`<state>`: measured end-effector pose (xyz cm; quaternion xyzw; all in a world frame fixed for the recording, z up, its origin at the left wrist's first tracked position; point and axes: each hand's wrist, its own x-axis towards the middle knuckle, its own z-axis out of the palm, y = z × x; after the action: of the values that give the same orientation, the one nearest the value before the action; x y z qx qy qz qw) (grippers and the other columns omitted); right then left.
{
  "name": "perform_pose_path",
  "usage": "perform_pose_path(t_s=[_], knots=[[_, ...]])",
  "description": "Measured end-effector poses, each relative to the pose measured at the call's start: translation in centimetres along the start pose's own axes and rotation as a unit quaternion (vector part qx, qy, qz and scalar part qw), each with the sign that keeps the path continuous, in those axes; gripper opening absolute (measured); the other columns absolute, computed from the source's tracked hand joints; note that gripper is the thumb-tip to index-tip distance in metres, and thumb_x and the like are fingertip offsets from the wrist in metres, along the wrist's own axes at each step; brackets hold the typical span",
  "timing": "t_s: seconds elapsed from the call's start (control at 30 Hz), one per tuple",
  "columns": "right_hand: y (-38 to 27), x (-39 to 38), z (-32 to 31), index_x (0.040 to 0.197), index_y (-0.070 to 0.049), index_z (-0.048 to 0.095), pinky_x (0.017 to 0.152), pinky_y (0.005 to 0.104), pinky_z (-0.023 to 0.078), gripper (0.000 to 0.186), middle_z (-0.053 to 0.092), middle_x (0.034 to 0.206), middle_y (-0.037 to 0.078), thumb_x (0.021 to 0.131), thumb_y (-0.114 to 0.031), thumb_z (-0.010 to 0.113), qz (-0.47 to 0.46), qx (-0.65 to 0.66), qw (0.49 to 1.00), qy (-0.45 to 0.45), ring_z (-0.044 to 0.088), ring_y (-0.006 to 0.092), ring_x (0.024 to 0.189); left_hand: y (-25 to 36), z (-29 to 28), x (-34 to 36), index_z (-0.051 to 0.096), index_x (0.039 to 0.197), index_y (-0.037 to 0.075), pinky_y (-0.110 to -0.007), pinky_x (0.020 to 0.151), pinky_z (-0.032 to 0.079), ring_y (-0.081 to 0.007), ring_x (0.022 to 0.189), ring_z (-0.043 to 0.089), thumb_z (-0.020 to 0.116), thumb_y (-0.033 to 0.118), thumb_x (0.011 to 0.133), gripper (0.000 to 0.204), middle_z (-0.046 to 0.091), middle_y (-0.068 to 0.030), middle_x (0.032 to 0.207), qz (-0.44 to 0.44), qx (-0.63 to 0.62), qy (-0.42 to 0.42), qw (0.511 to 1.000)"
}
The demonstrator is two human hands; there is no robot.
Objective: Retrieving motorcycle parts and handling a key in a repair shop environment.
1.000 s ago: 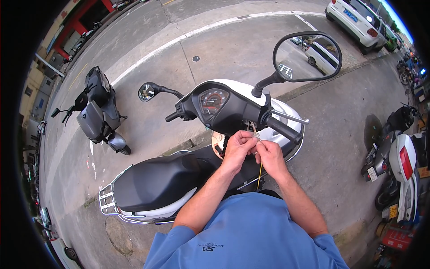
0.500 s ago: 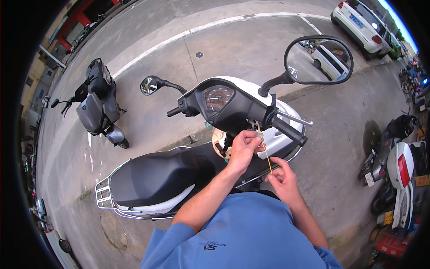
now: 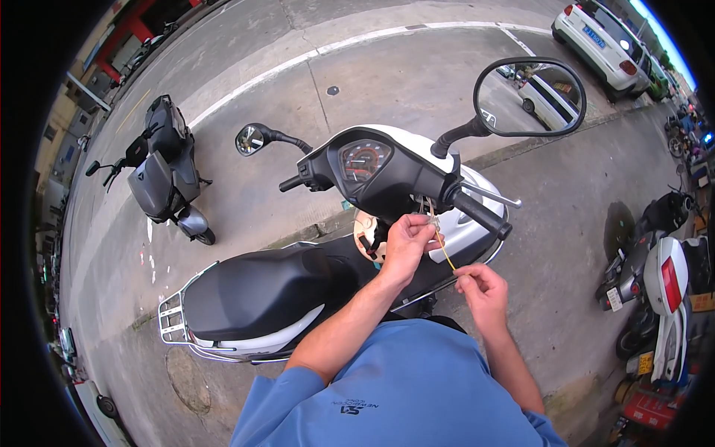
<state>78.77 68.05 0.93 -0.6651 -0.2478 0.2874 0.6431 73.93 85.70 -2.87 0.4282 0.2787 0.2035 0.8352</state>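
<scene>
A white and black scooter (image 3: 261, 298) stands side-on before me. My left hand (image 3: 413, 242) is pinched on a small pale connector (image 3: 433, 223) on thin wires just below the dashboard (image 3: 391, 179), left of the right handlebar grip (image 3: 480, 216). A thin yellow wire (image 3: 447, 255) runs down from the connector to my right hand (image 3: 480, 290), whose thumb and index finger pinch it lower and to the right. A round cream-coloured object (image 3: 366, 227) with dark parts is behind my left hand, partly hidden.
A grey scooter (image 3: 164, 186) is parked to the left on the concrete. More two-wheelers (image 3: 663, 276) line the right side, with red objects (image 3: 648, 406) near the lower edge. A white car (image 3: 596, 45) stands at the back right beyond the mirror (image 3: 529, 97).
My right hand left the connector beside my left hand, dropped down and right, then rose a little and closed on the yellow wire. My left hand stayed at the connector.
</scene>
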Motion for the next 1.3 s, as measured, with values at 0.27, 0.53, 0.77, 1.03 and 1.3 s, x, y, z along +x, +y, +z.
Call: perform_pose_path(t_s=[0.27,0.53,0.77,1.03,1.3], knots=[[-0.3,2.8,1.9,0.089,0.001,0.06,0.054,0.0233,0.05,0.004,0.06,0.075,0.004,0.089,-0.003,0.059,0.076,0.096,0.992,0.037,0.056,0.0086,0.057,0.2,0.2,-0.2,0.047,0.108,-0.006,-0.033,0.076,0.059,-0.0218,0.084,0.066,0.058,0.005,0.091,0.023,0.062,-0.016,0.096,-0.004,-0.001,0.006,1.0],[0.4,4.7,2.3,0.077,-0.001,0.055,0.049,0.0227,0.047,0.012,0.058,0.068,0.003,0.086,-0.007,0.061,0.095,0.065,0.993,0.01,0.054,0.0083,0.052,0.5,0.1,-0.1,0.048,0.109,-0.006,-0.03,0.074,0.059,-0.0195,0.081,0.066,0.059,0.006,0.091,0.023,0.063,-0.0144,0.094,-0.007,0.024,0.013,1.0],[1.0,5.4,2.6,0.076,-0.001,0.054,0.046,0.0223,0.045,0.012,0.057,0.066,0.003,0.085,-0.007,0.061,0.083,0.035,0.996,0.002,0.055,0.0079,0.05,0.1,0.0,0.0,0.05,0.109,-0.005,-0.028,0.072,0.057,-0.0168,0.079,0.067,0.059,0.005,0.091,0.022,0.064,-0.0123,0.092,0.002,0.02,0.017,1.0],[1.1,5.5,2.5,0.076,0.0,0.054,0.046,0.0221,0.044,0.012,0.057,0.066,0.003,0.084,-0.006,0.06,0.091,0.03,0.995,-0.001,0.055,0.0079,0.05,0.4,0.1,-0.1,0.05,0.108,-0.004,-0.027,0.072,0.058,-0.0163,0.078,0.067,0.059,0.005,0.091,0.021,0.065,-0.0117,0.091,-0.005,0.02,0.015,1.0],[0.9,5.7,2.6,0.076,0.0,0.054,0.047,0.0221,0.044,0.012,0.057,0.066,0.002,0.084,-0.006,0.06,0.089,0.026,0.996,0.001,0.055,0.008,0.05,0.3,-0.1,0.1,0.05,0.108,-0.004,-0.027,0.071,0.058,-0.0158,0.078,0.066,0.058,0.004,0.091,0.021,0.064,-0.0115,0.091,-0.007,0.023,0.012,1.0]])
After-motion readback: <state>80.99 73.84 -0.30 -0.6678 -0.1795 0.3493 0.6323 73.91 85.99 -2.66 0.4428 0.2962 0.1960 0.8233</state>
